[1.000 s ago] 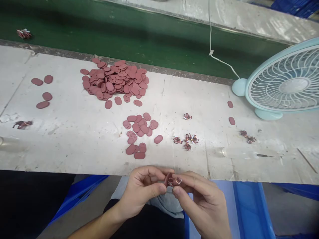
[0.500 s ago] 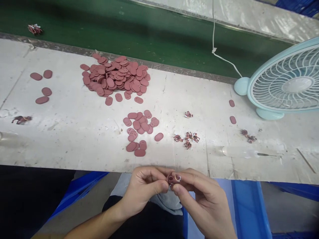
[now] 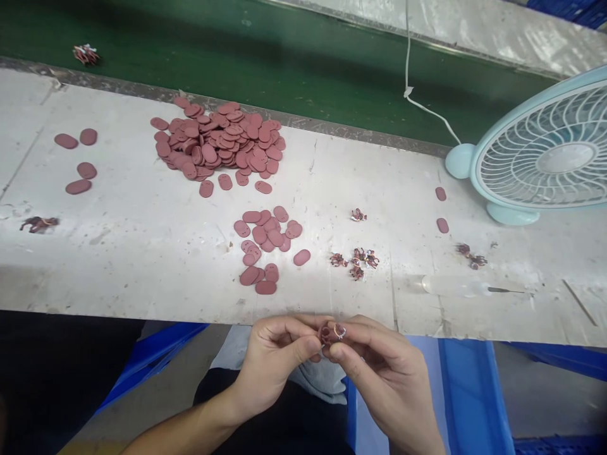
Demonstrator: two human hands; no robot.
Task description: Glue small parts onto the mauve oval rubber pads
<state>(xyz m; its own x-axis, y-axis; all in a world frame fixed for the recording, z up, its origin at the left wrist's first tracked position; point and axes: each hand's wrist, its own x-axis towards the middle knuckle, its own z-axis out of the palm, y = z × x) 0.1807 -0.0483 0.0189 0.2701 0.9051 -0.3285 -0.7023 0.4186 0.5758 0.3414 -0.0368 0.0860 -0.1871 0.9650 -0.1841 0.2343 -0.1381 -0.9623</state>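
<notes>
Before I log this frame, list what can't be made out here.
Head view, held figure and disc: partly hidden by left hand and right hand.
Head view, fan: right side cut off by picture edge.
Head view, pile: lower layers covered by upper layers.

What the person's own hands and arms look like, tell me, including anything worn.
The left hand and right hand are both bare, with no gloves or rings showing. The left forearm has no sleeve, watch or bracelet in view; the right forearm is cut off by the picture's edge.
</notes>
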